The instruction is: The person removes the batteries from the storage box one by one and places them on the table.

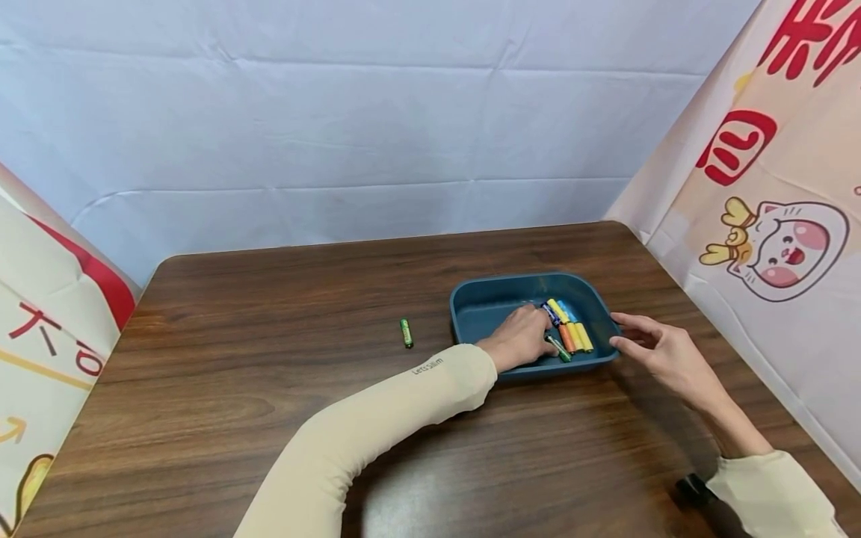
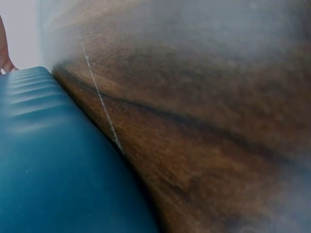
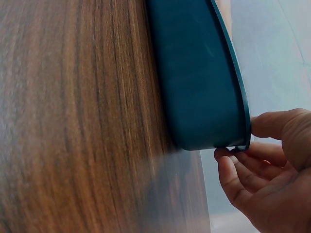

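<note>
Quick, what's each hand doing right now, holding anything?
Left hand: inside the blue tray, fingers on the batteries; whether it grips one cannot be told.
Right hand: pinching the tray's right rim between thumb and fingers.

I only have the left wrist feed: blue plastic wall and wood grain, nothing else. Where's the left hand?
Observer: The left hand is inside the blue tray, fingers among the batteries lying there.
Operator: Is it gripping one?
Observer: Cannot tell; the head view shows the fingers on the pile, but the grip is hidden.
Operator: Right hand?
Observer: The right hand holds the tray's right edge, thumb over the rim and fingers under it, per the right wrist view.
Operator: Anything outside the tray?
Observer: One green battery lies alone on the table, left of the tray.
</note>
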The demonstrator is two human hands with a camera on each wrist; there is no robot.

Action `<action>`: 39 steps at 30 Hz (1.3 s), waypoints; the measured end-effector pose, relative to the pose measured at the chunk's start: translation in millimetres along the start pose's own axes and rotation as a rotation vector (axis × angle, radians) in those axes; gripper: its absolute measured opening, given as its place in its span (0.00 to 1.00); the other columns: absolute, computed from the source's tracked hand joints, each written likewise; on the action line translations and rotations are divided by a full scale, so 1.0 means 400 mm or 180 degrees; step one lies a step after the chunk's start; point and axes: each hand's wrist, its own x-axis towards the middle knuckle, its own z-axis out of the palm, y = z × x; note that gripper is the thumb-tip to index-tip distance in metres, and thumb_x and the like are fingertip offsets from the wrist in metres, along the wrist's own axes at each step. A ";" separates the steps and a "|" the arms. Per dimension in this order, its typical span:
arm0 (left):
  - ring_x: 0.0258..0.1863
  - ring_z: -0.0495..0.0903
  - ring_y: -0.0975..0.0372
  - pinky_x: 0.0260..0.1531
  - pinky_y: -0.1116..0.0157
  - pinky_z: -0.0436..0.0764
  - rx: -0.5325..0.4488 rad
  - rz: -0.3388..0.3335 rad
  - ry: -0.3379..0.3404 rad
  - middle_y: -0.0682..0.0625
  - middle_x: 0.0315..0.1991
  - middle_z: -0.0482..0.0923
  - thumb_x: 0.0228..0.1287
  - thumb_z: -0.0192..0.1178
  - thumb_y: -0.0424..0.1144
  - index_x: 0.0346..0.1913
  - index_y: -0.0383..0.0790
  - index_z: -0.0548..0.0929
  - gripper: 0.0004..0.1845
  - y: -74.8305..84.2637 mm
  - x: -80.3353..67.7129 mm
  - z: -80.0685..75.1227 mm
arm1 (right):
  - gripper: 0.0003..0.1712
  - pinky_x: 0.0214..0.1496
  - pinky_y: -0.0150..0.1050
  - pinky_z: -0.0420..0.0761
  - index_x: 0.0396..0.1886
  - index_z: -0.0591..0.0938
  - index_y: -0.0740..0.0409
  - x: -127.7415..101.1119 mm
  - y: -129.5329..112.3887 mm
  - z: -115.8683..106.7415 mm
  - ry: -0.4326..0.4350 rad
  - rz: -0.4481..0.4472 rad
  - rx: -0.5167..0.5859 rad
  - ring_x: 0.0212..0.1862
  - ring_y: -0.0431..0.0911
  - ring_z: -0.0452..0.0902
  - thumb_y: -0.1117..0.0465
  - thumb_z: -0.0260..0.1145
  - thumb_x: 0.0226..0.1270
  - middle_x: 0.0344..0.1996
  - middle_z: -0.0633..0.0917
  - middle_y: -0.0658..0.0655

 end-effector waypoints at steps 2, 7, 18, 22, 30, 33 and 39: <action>0.35 0.74 0.66 0.35 0.73 0.72 -0.0008 -0.0008 0.0051 0.57 0.29 0.78 0.68 0.71 0.50 0.28 0.47 0.87 0.14 -0.001 0.000 -0.002 | 0.25 0.31 0.27 0.76 0.66 0.80 0.68 0.000 -0.001 0.000 -0.0005 -0.0002 0.0001 0.36 0.29 0.78 0.62 0.70 0.73 0.51 0.85 0.73; 0.28 0.69 0.65 0.28 0.71 0.67 -0.0025 -0.0087 0.0088 0.55 0.23 0.69 0.69 0.69 0.51 0.17 0.47 0.74 0.25 0.002 -0.002 -0.003 | 0.25 0.31 0.27 0.76 0.65 0.80 0.68 0.001 -0.001 0.001 -0.0007 -0.0018 0.0010 0.37 0.29 0.78 0.62 0.70 0.73 0.51 0.85 0.73; 0.41 0.74 0.67 0.39 0.71 0.76 0.0063 -0.0001 -0.0117 0.55 0.41 0.78 0.64 0.71 0.58 0.47 0.47 0.87 0.20 0.026 -0.012 -0.002 | 0.25 0.32 0.26 0.76 0.65 0.80 0.69 0.000 0.002 0.003 0.0012 -0.0066 0.0070 0.37 0.27 0.78 0.63 0.70 0.73 0.51 0.85 0.73; 0.39 0.73 0.67 0.38 0.72 0.76 0.0070 -0.0015 -0.0084 0.55 0.41 0.77 0.64 0.71 0.59 0.48 0.47 0.87 0.21 0.028 -0.010 0.000 | 0.25 0.32 0.26 0.76 0.65 0.80 0.69 0.001 0.004 0.004 0.0007 -0.0081 0.0082 0.38 0.27 0.78 0.63 0.70 0.73 0.51 0.85 0.73; 0.40 0.74 0.67 0.40 0.72 0.77 -0.0015 0.0016 -0.0101 0.54 0.42 0.78 0.64 0.72 0.56 0.47 0.46 0.88 0.18 0.021 -0.005 -0.001 | 0.25 0.32 0.26 0.76 0.66 0.80 0.68 0.001 -0.001 0.001 0.0008 -0.0055 0.0045 0.37 0.27 0.78 0.62 0.70 0.74 0.51 0.85 0.73; 0.43 0.75 0.67 0.42 0.72 0.77 -0.0070 -0.0007 -0.0131 0.55 0.44 0.80 0.65 0.72 0.54 0.48 0.47 0.89 0.17 0.018 -0.002 0.000 | 0.25 0.32 0.27 0.76 0.66 0.79 0.68 0.000 -0.001 0.002 -0.0004 -0.0044 0.0036 0.37 0.27 0.78 0.62 0.69 0.74 0.51 0.85 0.73; 0.45 0.76 0.66 0.42 0.71 0.77 -0.0102 -0.0016 -0.0172 0.54 0.47 0.80 0.66 0.72 0.52 0.44 0.47 0.89 0.14 0.016 0.003 0.002 | 0.25 0.31 0.27 0.76 0.66 0.79 0.69 -0.001 -0.001 0.003 0.0006 -0.0044 0.0047 0.37 0.28 0.78 0.62 0.69 0.74 0.51 0.85 0.73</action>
